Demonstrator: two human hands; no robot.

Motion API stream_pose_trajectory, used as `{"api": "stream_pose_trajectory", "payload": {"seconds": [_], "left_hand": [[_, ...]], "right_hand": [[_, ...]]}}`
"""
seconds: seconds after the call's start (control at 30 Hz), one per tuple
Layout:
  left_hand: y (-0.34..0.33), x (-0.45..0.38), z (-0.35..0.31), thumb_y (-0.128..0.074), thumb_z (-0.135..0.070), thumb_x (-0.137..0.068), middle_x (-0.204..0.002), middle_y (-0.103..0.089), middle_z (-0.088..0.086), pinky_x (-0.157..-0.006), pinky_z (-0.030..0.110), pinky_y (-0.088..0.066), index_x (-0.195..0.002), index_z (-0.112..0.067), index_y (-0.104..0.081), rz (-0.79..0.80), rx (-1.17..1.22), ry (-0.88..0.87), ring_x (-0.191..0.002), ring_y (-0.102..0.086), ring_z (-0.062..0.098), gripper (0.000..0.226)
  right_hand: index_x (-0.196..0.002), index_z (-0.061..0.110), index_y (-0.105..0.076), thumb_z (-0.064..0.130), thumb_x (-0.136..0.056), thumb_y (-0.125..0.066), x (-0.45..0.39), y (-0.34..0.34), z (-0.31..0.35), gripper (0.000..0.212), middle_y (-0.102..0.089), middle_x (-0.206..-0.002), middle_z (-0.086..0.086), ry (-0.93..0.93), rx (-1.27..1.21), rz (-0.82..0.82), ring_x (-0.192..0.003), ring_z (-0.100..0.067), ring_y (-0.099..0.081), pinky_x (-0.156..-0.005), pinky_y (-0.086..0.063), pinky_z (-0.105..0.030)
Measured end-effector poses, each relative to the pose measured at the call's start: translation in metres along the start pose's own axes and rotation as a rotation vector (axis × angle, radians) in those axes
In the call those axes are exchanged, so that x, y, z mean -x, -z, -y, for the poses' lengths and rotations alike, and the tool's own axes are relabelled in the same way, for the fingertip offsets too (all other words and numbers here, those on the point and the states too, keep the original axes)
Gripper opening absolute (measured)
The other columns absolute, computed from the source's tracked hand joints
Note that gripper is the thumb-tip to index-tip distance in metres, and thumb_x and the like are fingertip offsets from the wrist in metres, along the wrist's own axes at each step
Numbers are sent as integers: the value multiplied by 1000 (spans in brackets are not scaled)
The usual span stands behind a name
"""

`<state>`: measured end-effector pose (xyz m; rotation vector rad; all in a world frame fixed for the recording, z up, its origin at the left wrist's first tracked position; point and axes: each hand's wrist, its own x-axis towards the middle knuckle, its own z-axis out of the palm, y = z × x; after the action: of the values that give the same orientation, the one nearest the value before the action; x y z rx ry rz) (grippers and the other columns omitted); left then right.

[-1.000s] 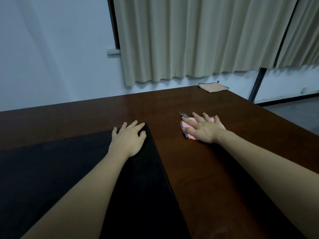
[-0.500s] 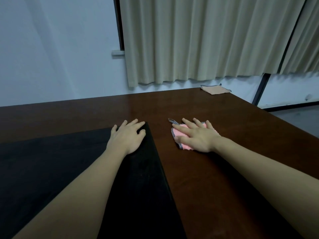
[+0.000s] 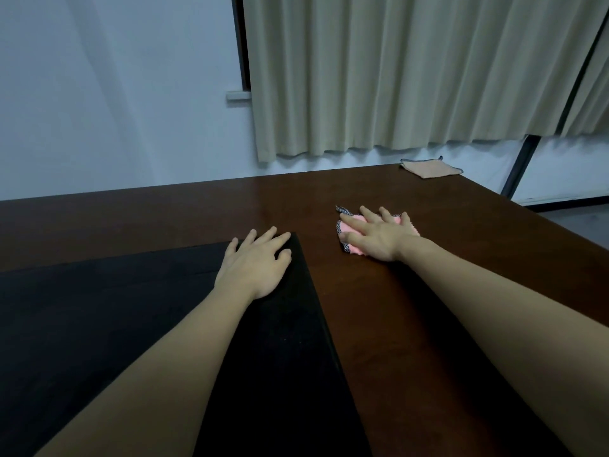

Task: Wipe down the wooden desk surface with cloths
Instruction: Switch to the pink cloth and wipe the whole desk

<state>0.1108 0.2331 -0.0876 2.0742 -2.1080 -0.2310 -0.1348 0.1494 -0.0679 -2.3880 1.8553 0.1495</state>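
Note:
A dark brown wooden desk point(image 3: 412, 324) fills the lower view. My right hand point(image 3: 379, 235) presses flat, fingers spread, on a pink cloth point(image 3: 349, 225) with a checked dark border, right of the desk's middle. Most of that cloth is hidden under the palm. My left hand point(image 3: 257, 262) rests flat with straight fingers on the far right corner of a black mat point(image 3: 99, 324) that covers the desk's left part.
A folded tan cloth point(image 3: 430, 168) lies at the desk's far right corner. Beige curtains point(image 3: 412, 70) hang behind the desk, with a pale wall point(image 3: 115, 94) to the left. The desk's right edge drops to the floor point(image 3: 580, 222).
My right hand slid the pink cloth leftward and then a little away from me. My left hand stayed on the black mat's corner.

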Motion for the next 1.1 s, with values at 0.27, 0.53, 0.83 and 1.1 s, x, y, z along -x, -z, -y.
{"api": "stream_pose_trajectory", "payload": {"seconds": [0.27, 0.53, 0.83, 1.1], "left_hand": [[3, 4, -2, -19, -48, -108, -169, -8, -11, -126, 49, -1, -159, -42, -18, 11, -14, 6, -157, -4, 23, 52], [4, 5, -3, -19, -47, -107, -169, -8, -10, -126, 48, 0, -160, -41, -18, 6, -9, 9, -157, -4, 23, 53], [3, 5, -2, -18, -46, -108, -169, -7, -10, -126, 48, 1, -160, -41, -17, 7, -2, -7, -157, -2, 23, 53], [3, 7, -3, -17, -46, -107, -170, -6, -9, -126, 48, 2, -160, -40, -16, 17, 3, -4, -157, -1, 24, 53]], "right_hand": [[-154, 58, 2, 78, -95, -13, 47, -9, 17, 64, 11, -170, 5, 143, 34, 30, -156, -32, 10, -119, 6, -67], [-153, 61, 2, 77, -95, -15, 67, -13, 20, 63, 11, -169, 10, 229, 44, 38, -156, -27, 12, -121, 8, -63], [-155, 57, -5, 76, -96, -18, 29, -1, 17, 64, 5, -170, 7, 38, -13, 24, -156, -30, 7, -121, 6, -64], [-154, 57, 2, 75, -96, -14, 61, -9, 28, 63, 11, -170, 6, 113, 33, 51, -156, -30, 11, -121, 6, -64]]}}
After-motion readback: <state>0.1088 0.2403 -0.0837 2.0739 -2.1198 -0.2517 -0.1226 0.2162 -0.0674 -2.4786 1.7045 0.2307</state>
